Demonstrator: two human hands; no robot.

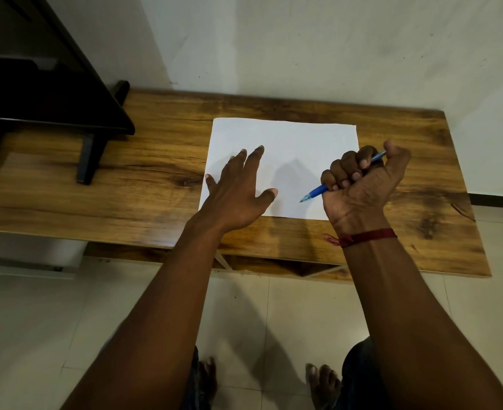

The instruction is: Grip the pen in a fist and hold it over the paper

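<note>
The white paper (288,161) lies flat on the table (143,184), pinned by the spread, flat left hand (238,190). The blue pen (318,192) is clenched in the right hand (362,184), tip just over the sheet; a lighter fingertip grip is advised.

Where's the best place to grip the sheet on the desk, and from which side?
Probably the near right corner of the sheet, from the desk's front edge. The sheet lies flat, so pinch an edge or corner. The left hand covers the near left part with spread fingers; the right hand fists a pen over the right side.
</note>
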